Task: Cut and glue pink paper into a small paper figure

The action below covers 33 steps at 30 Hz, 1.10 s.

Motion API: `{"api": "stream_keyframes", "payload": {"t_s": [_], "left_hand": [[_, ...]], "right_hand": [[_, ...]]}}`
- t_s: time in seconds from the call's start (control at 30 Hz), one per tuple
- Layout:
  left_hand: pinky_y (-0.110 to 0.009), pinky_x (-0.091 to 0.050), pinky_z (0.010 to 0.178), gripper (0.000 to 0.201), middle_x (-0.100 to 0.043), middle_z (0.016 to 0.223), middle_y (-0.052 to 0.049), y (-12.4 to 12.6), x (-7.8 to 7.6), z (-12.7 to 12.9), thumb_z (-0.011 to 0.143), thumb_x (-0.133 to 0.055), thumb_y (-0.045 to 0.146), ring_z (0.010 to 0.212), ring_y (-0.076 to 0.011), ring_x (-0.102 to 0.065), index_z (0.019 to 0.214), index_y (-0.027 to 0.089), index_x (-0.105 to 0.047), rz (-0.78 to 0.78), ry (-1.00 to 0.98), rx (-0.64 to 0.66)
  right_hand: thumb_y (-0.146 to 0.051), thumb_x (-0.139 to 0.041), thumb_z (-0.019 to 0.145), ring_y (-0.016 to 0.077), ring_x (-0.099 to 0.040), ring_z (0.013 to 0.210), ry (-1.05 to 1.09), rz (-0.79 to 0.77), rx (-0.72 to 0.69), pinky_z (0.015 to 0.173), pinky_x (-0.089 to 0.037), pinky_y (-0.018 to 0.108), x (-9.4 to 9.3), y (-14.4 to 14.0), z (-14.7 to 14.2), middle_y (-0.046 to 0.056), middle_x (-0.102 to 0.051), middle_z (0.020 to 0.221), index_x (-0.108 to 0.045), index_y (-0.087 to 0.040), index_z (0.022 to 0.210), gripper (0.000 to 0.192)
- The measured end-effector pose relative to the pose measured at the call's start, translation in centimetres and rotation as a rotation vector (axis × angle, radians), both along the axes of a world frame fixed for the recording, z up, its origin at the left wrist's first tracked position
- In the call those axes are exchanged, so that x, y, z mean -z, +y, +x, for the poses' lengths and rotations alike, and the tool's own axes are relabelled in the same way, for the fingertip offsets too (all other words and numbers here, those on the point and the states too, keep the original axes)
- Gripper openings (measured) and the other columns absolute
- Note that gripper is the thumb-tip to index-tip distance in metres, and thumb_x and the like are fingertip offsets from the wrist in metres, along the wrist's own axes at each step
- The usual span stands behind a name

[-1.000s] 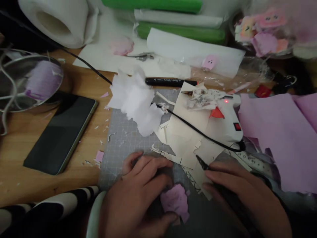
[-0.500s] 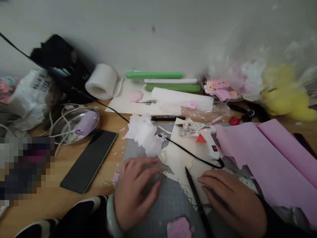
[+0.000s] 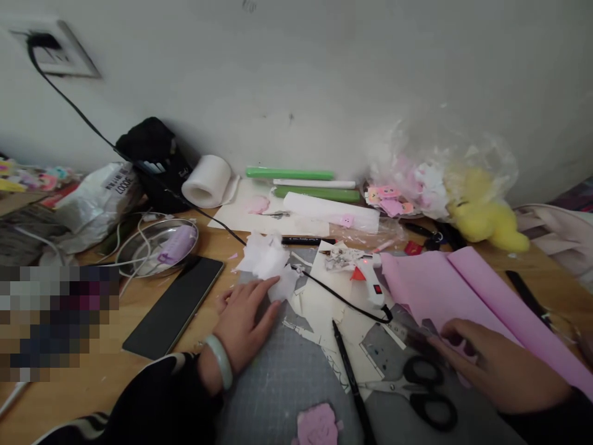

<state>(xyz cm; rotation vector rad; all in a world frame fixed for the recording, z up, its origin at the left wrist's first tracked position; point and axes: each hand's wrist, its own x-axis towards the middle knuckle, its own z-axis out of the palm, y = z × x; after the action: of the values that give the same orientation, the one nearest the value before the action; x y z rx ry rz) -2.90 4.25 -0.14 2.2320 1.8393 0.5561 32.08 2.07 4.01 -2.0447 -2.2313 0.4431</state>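
Observation:
My left hand (image 3: 248,324) lies open with its fingers stretched to the edge of a crumpled white tissue (image 3: 266,256). On the right, my right hand (image 3: 503,364) is closed on a small pink piece (image 3: 464,351), partly hidden by the fingers. Black-handled scissors (image 3: 419,389) rest on the grey cutting mat (image 3: 264,383), left of that hand. A black pen (image 3: 349,368) lies across cut cream paper (image 3: 319,290) between my hands. Nearest me on the mat is a pink cut-out shape (image 3: 319,423) with drawn lines.
A white glue gun (image 3: 372,278) with a lit red light and black cord lies beyond the paper. Pink sheets (image 3: 426,278) cover the right side. A phone (image 3: 173,309), metal bowl (image 3: 132,247) and paper roll (image 3: 208,179) stand left. A yellow plush (image 3: 484,207) sits back right.
My right hand has moved right, away from the pen, and now holds a pink piece. The scissors have come into sight. My left hand has shifted toward the tissue; the view has tilted up.

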Motion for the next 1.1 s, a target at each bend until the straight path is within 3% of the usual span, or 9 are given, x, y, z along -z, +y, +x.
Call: {"api": "stream_keyframes", "payload": {"t_s": [0.1,0.2,0.33,0.47,0.6,0.73,0.87,0.97,1.1], "left_hand": [[-0.046,-0.035,0.085,0.032,-0.063,0.107,-0.009,0.2,0.1,0.0,0.087,-0.04,0.033,0.099,-0.0251,-0.055,0.112,0.02,-0.054,0.005,-0.031,0.024],[-0.047,-0.035,0.085,0.029,-0.065,0.104,-0.01,0.2,0.0,0.0,0.086,-0.04,0.031,0.098,-0.0255,-0.057,0.105,0.018,-0.058,0.028,-0.06,0.029],[-0.038,-0.042,0.073,0.03,-0.068,0.077,-0.004,-0.2,-0.3,-0.2,0.087,-0.039,0.031,0.073,-0.0207,-0.06,0.107,0.017,-0.057,0.052,-0.101,0.039],[-0.03,-0.044,0.06,0.032,-0.063,0.065,-0.003,-1.2,-0.9,-0.1,0.086,-0.037,0.027,0.062,-0.0185,-0.058,0.107,0.015,-0.058,0.055,-0.127,0.127],[-0.028,-0.046,0.061,0.029,-0.064,0.069,-0.003,-2.5,-1.8,1.2,0.086,-0.038,0.024,0.063,-0.0167,-0.059,0.106,0.017,-0.057,0.035,-0.143,0.211],[-0.022,-0.047,0.057,0.028,-0.065,0.067,0.001,-3.3,-4.0,4.4,0.087,-0.037,0.023,0.06,-0.0127,-0.061,0.111,0.021,-0.051,-0.24,-0.32,0.39],[-0.024,-0.049,0.064,0.025,-0.069,0.081,0.0,-3.6,-6.5,9.1,0.084,-0.043,0.022,0.069,-0.0132,-0.062,0.105,0.021,-0.055,-0.526,-0.432,0.532],[-0.028,-0.05,0.071,0.026,-0.068,0.094,-0.003,-3.4,-7.1,12.9,0.082,-0.046,0.02,0.081,-0.0149,-0.062,0.106,0.021,-0.055,-0.715,-0.594,0.508],[-0.033,-0.048,0.085,0.024,-0.064,0.106,-0.006,-3.1,-6.7,17.6,0.08,-0.048,0.017,0.095,-0.0164,-0.061,0.103,0.02,-0.056,-0.895,-0.802,0.373]], "right_hand": [[-0.049,-0.043,0.08,0.018,-0.056,0.048,0.029,0.021,0.062,0.045,-0.039,0.029,0.7,-0.8,1.9,0.001,-0.061,0.054,-0.055,-0.022,0.069,0.031],[-0.046,-0.046,0.079,0.0161,-0.054,0.046,0.057,0.066,0.032,0.045,-0.04,0.028,1.0,-1.1,1.9,0.0,-0.06,0.054,-0.056,-0.021,0.067,0.029],[-0.039,-0.051,0.078,0.0132,-0.051,0.045,0.011,0.065,-0.076,0.044,-0.039,0.025,0.7,-1.0,0.3,-0.003,-0.055,0.051,-0.053,-0.021,0.06,0.026],[-0.022,-0.06,0.071,0.0161,-0.062,0.068,0.047,0.054,-0.26,0.059,-0.049,0.027,1.0,-2.0,-1.0,0.001,-0.063,0.078,-0.058,-0.022,0.072,0.002],[-0.009,-0.058,0.063,0.0206,-0.063,0.089,0.035,0.063,-0.226,0.07,-0.053,0.032,2.1,-4.2,-1.2,0.008,-0.06,0.104,-0.061,-0.02,0.085,0.025],[-0.003,-0.053,0.056,0.0233,-0.063,0.088,0.005,0.111,-0.224,0.068,-0.053,0.035,2.6,-5.9,-1.6,0.01,-0.058,0.106,-0.062,-0.02,0.085,0.035],[-0.009,-0.051,0.052,0.0229,-0.063,0.07,0.034,0.148,-0.267,0.055,-0.051,0.033,2.5,-7.0,-0.9,0.003,-0.063,0.08,-0.061,-0.022,0.072,0.026],[-0.013,-0.051,0.057,0.0187,-0.063,0.062,0.158,0.137,-0.218,0.051,-0.049,0.027,2.2,-8.4,1.4,0.0,-0.065,0.073,-0.06,-0.024,0.079,0.027],[-0.016,-0.054,0.063,0.0153,-0.064,0.06,0.405,0.092,-0.091,0.053,-0.05,0.021,2.7,-11.3,6.0,-0.002,-0.068,0.071,-0.06,-0.026,0.087,0.026]]}}
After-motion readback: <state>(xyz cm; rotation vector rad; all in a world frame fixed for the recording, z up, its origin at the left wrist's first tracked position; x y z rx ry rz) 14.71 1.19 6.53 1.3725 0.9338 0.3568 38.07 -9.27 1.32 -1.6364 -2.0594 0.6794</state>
